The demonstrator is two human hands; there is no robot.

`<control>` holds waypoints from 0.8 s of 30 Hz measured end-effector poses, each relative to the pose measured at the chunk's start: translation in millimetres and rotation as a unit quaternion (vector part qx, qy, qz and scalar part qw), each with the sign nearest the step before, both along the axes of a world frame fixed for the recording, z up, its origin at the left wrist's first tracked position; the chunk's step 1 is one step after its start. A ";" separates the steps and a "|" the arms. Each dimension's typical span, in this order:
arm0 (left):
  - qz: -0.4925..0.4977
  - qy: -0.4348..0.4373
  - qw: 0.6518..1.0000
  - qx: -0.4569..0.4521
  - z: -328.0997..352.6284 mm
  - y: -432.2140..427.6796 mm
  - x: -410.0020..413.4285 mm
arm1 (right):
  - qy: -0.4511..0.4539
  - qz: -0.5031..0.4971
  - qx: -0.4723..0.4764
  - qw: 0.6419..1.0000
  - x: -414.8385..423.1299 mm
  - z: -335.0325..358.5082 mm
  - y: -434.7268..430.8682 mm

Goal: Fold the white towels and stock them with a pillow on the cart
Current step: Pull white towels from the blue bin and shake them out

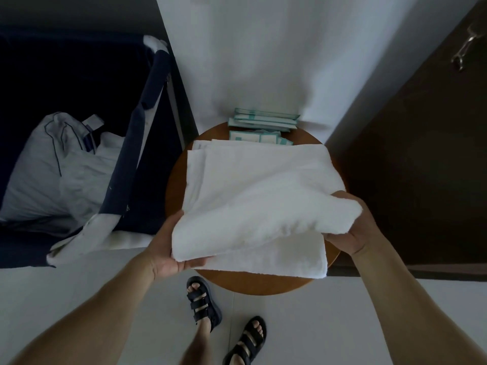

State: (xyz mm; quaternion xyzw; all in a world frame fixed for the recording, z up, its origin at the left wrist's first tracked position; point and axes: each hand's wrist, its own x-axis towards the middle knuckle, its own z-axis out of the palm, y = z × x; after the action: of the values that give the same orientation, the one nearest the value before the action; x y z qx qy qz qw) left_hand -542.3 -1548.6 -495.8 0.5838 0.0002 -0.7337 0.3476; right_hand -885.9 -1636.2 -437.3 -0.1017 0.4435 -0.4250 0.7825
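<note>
1. A white towel (253, 191) lies on a round wooden tabletop (172, 180), covering most of it, with its near end lifted off the surface.
2. The left hand (163, 248) holds the near left corner of the lifted layer from below; its fingers are hidden under the cloth, so whether they are spread or pressed together cannot be told.
3. The right hand (353, 233) grips the near right corner, the cloth bunched over it; its fingers are likewise covered.
4. A lower layer of the towel hangs over the near edge of the tabletop.
5. Teal-and-white packets (261, 125) lie at the far edge of the tabletop, just beyond the towel.
6. To the left stands a cart (147, 133) with dark blue fabric walls; a white pillow (58, 169) rests inside it.
7. Two feet in black sandals (226, 322) stand on the pale floor near the tabletop.
</note>
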 end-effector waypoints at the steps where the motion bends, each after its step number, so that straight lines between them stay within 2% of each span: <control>1: 0.011 -0.006 1.000 0.000 0.2 -7.9 0.2 | 0.041 0.009 -0.007 0.999 -2.2 5.0 1.7; 4: -0.009 -0.028 1.000 -0.005 -2.4 -31.8 3.3 | 0.152 0.015 0.021 0.988 -7.5 11.4 5.6; 7: -0.069 -0.044 0.997 -0.012 -3.8 -52.2 5.3 | 0.244 0.097 0.071 0.962 -19.5 3.6 15.9; 10: -0.131 -0.085 0.988 -0.009 -6.5 -65.2 5.8 | 0.232 0.151 0.100 0.956 -24.5 -14.3 24.1; 15: -0.158 -0.137 0.978 0.014 -6.8 -80.8 -8.2 | 0.247 0.095 0.114 0.957 -17.1 -31.8 3.9; 19: -0.156 -0.146 0.977 -0.008 -1.6 -95.5 -12.9 | 0.315 0.116 0.075 0.939 -2.4 -34.8 -22.3; 24: -0.153 -0.160 0.970 -0.102 35.3 -104.5 -3.4 | 0.345 0.135 -0.013 0.929 6.3 -3.7 -31.7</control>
State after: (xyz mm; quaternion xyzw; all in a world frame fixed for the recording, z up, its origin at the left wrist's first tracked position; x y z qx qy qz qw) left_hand -545.7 -1653.1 -460.6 0.6481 -0.2189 -0.6716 0.2846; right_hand -879.7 -1667.9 -441.0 -0.3105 0.6627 -0.2599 0.6300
